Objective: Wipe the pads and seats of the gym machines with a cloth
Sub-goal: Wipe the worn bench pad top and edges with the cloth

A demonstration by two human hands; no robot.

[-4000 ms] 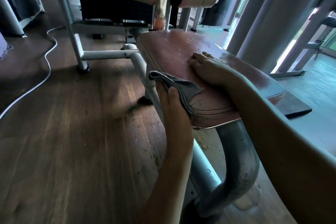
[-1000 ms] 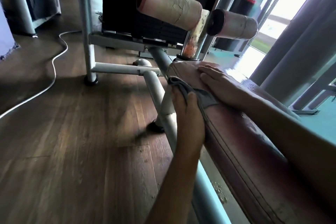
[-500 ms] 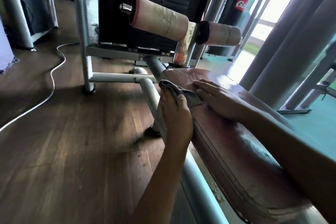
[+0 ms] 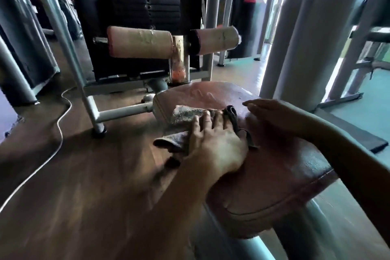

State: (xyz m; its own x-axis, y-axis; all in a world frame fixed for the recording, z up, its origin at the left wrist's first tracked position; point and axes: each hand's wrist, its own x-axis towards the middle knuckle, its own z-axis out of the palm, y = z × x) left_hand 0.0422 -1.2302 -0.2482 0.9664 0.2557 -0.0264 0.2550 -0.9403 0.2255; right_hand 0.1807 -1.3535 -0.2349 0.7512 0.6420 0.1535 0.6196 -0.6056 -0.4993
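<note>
A worn reddish-brown seat pad [image 4: 280,167] of a leg machine runs from the middle of the view toward the lower right. A grey cloth [image 4: 183,115] lies over its left edge. My left hand [image 4: 213,145] presses flat on the cloth with its fingers spread and straight. My right hand [image 4: 272,112] rests flat on the pad just right of the cloth, fingers extended. Two cracked pink roller pads [image 4: 140,42] [image 4: 215,40] sit on a bar behind the seat.
A black weight stack [image 4: 145,6] stands behind the rollers. Grey frame tubes [image 4: 124,111] run along the wooden floor at left, where a white cable [image 4: 61,126] snakes. Thick grey posts [image 4: 295,34] rise at right, and a dark mat [image 4: 367,139] lies beyond the seat.
My left hand has gone from holding the cloth against the seat's side to pressing it flat on the seat's top left edge. The view has swung to face the rollers squarely.
</note>
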